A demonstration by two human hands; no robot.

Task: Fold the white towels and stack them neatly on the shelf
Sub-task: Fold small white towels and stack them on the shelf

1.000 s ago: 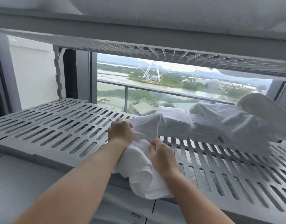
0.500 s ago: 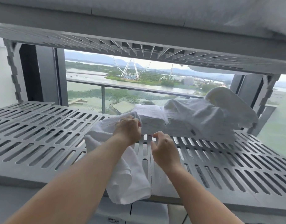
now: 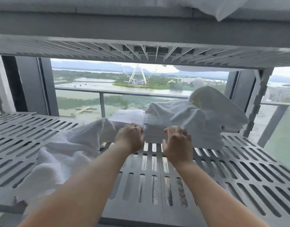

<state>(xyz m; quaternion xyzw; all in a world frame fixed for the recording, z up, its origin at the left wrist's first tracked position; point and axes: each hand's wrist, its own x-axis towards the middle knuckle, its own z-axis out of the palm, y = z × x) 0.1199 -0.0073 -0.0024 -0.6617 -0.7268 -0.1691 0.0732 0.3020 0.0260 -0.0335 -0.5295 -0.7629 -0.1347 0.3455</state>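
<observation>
**Towels on shelf, entries front to back**

1. Shelf (image 3: 247,177): grey and slatted, across the lower frame. Bare slats show between the two forearms.
2. Loose towel (image 3: 64,154): unfolded and rumpled, in the lower left of the frame. Its near end spills over the shelf's front edge. Its long axis runs from lower left up towards the centre, ending at the left hand.
3. Left hand (image 3: 129,138): at centre frame, fingers curled together on the towel's far edge (the grip itself is hidden behind the knuckles).
4. Right hand (image 3: 177,145): right of centre, fingers apart and loosely bent, holding nothing. It is just in front of the stack, possibly brushing it, and apart from the loose towel.
5. Stack (image 3: 206,138): folded towels, right of centre, with a crumpled towel (image 3: 173,112) heaped on top.
6. Folded towel (image 3: 126,116): behind the left hand, beside the stack.
7. Window (image 3: 85,99): at the back, showing water and a big wheel.

Note: the loose towel lies wholly left of both hands, so the left hand is the nearer one. Spreading the towel for folding likely calls for the right hand to cross left to the free edge.
</observation>
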